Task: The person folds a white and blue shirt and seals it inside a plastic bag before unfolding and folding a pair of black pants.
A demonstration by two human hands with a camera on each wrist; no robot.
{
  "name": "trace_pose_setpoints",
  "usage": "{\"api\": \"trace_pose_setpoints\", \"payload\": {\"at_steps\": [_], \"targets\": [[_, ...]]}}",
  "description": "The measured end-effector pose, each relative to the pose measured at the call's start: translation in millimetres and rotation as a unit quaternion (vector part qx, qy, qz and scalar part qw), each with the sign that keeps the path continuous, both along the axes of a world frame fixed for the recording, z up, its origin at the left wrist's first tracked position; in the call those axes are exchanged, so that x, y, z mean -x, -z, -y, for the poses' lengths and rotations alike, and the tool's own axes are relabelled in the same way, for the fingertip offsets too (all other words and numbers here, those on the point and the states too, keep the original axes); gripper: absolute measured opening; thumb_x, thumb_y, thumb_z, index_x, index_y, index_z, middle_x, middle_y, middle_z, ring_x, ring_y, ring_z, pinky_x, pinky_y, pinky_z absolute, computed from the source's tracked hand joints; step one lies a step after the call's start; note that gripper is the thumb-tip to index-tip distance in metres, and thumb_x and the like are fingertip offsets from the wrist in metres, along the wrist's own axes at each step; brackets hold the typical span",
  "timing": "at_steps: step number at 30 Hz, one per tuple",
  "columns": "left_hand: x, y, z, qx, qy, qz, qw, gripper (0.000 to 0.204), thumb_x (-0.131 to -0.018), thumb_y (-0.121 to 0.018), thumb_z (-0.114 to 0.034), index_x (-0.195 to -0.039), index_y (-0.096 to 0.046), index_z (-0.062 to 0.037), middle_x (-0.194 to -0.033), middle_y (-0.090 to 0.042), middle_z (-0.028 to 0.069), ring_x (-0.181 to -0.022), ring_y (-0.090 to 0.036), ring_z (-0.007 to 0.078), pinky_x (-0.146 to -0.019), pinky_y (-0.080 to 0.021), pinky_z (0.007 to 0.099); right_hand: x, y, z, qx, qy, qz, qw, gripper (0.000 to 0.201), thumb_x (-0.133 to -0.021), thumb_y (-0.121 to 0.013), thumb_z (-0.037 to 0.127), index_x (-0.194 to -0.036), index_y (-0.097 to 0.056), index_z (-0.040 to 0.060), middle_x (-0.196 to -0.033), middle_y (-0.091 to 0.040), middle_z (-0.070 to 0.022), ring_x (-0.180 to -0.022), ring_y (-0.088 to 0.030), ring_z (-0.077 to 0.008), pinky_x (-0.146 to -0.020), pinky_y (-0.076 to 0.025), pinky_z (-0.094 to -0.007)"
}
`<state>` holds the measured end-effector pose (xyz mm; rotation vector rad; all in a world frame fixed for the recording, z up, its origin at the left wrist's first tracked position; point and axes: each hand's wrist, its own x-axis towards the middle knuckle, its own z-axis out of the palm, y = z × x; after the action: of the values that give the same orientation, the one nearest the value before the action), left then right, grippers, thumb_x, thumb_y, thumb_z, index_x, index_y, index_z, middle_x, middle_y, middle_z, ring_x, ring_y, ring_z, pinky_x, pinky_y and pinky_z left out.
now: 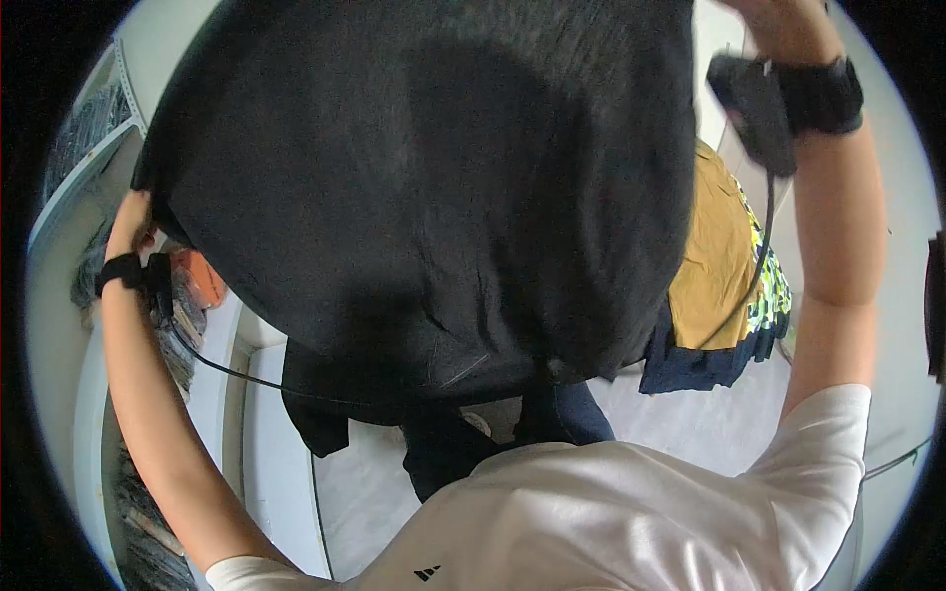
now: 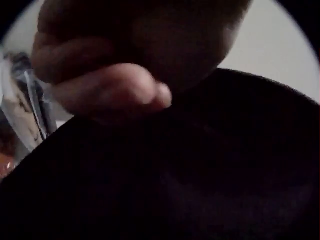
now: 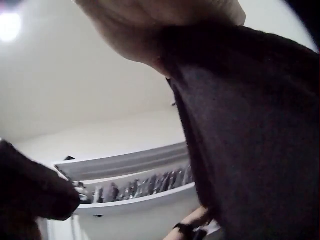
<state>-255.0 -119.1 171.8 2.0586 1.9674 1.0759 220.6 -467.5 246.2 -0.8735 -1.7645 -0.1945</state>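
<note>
The left hand (image 2: 125,55) at nine o'clock and right hand (image 3: 155,20) near two grip the cloth (image 1: 394,197); either slipping could drop its six-o'clock edge onto the floor (image 1: 355,492).

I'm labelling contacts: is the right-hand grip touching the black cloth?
Touching: the right wrist view shows the right-hand grip holding the black cloth at its top, no gap between.

dark cloth (image 2: 210,185) in left hand (image 2: 115,65)
</note>
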Motion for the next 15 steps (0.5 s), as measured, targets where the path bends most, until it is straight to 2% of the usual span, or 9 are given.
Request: {"api": "trace_pose_setpoints", "payload": {"at_steps": [3, 4, 6, 7, 8, 10, 11, 12, 15], "targets": [[49.2, 21.9, 14.9, -0.115, -0.127, -0.138, 0.976, 0.033, -0.090, -0.043, -0.027, -0.100, -0.056, 0.0020, -0.085, -0.058, 0.0119, -0.070, -0.054, 0.0244, -0.061, -0.043, 0.0338, 12.0, 21.7, -6.9, 0.200, -0.144, -0.079, 0.966, 0.042, -0.088, -0.057, 0.033, -0.112, -0.057, -0.0005, -0.096, -0.061, -0.0145, -0.082, -0.060, -0.0249, -0.073, -0.050, -0.0324], [65.3, 22.6, 15.5, -0.174, -0.186, -0.204, 0.945, 0.034, -0.088, -0.047, -0.027, -0.105, -0.056, 0.0016, -0.096, -0.058, 0.0108, -0.083, -0.053, 0.0243, -0.070, -0.043, 0.0336, 35.0, 43.7, 6.5, 0.219, -0.151, -0.104, 0.958, 0.046, -0.086, -0.059, 0.037, -0.116, -0.056, 0.0022, -0.101, -0.062, -0.0140, -0.082, -0.060, -0.0265, -0.073, -0.050, -0.0350], [73.8, 11.9, 12.1, -0.286, -0.294, -0.327, 0.851, 0.039, -0.086, -0.056, -0.027, -0.114, -0.055, 0.0009, -0.117, -0.057, 0.0086, -0.108, -0.053, 0.0243, -0.090, -0.043, 0.0334, 44.1, 68.0, -11.2, 0.040, -0.139, 0.068, 0.987, 0.021, -0.092, -0.045, 0.019, -0.099, -0.056, 0.0026, -0.085, -0.059, -0.0110, -0.080, -0.057, -0.0174, -0.071, -0.047, -0.0331], [68.0, 1.8, 8.4, -0.293, -0.293, -0.329, 0.848, 0.039, -0.086, -0.056, -0.027, -0.114, -0.055, 0.0009, -0.117, -0.057, 0.0086, -0.108, -0.053, 0.0243, -0.090, -0.043, 0.0334, 45.5, 75.6, -5.0, 0.155, -0.223, -0.050, 0.961, 0.021, -0.091, -0.046, 0.020, -0.099, -0.056, 0.0028, -0.080, -0.057, -0.0088, -0.075, -0.056, -0.0155, -0.067, -0.046, -0.0305], [15.3, 5.9, 39.5, -0.292, -0.301, -0.348, 0.839, 0.040, -0.086, -0.055, -0.028, -0.114, -0.056, 0.0002, -0.117, -0.057, 0.0086, -0.108, -0.053, 0.0244, -0.090, -0.042, 0.0338, 49.8, 84.2, 6.5, 0.263, -0.301, -0.165, 0.902, 0.020, -0.090, -0.047, 0.020, -0.098, -0.056, 0.0030, -0.076, -0.056, -0.0065, -0.071, -0.055, -0.0136, -0.063, -0.045, -0.0279], [-44.2, 9.5, 73.9, -0.291, -0.314, -0.383, 0.819, 0.041, -0.086, -0.054, -0.031, -0.114, -0.056, -0.0013, -0.117, -0.057, 0.0085, -0.108, -0.053, 0.0246, -0.091, -0.042, 0.0346, 46.2, 118.0, 14.6, 0.257, -0.407, -0.221, 0.848, 0.031, -0.091, -0.054, 0.014, -0.118, -0.047, 0.0018, -0.101, -0.058, -0.0051, -0.092, -0.054, -0.0113, -0.080, -0.044, -0.0267], [-114.4, 53.7, 157.5, -0.290, -0.320, -0.400, 0.809, 0.041, -0.086, -0.054, -0.032, -0.114, -0.056, -0.0020, -0.117, -0.057, 0.0085, -0.108, -0.053, 0.0247, -0.091, -0.041, 0.0350, 32.4, 112.9, 28.6, 0.422, -0.434, -0.243, 0.758, 0.037, -0.088, -0.054, 0.004, -0.123, -0.043, 0.0007, -0.109, -0.056, -0.0064, -0.100, -0.051, -0.0116, -0.088, -0.040, -0.0272], [-129.8, 43.4, 146.7, -0.288, -0.326, -0.416, 0.799, 0.042, -0.086, -0.053, -0.033, -0.114, -0.056, -0.0027, -0.117, -0.057, 0.0085, -0.108, -0.053, 0.0248, -0.092, -0.041, 0.0354, 21.1, 118.4, 26.3, 0.440, -0.504, -0.218, 0.710, 0.045, -0.086, -0.054, 0.000, -0.128, -0.038, -0.0012, -0.120, -0.051, -0.0076, -0.111, -0.046, -0.0126, -0.095, -0.035, -0.0280], [-191.7, 25.5, 129.0, -0.282, -0.338, -0.462, 0.770, 0.043, -0.086, -0.052, -0.037, -0.114, -0.056, -0.0050, -0.116, -0.057, 0.0085, -0.108, -0.053, 0.0251, -0.093, -0.040, 0.0365, -7.6, 146.4, 29.4, 0.441, -0.485, -0.279, 0.702, 0.054, -0.083, -0.058, -0.002, -0.131, -0.034, -0.0029, -0.127, -0.047, -0.0091, -0.118, -0.042, -0.0141, -0.099, -0.031, -0.0293]]}}
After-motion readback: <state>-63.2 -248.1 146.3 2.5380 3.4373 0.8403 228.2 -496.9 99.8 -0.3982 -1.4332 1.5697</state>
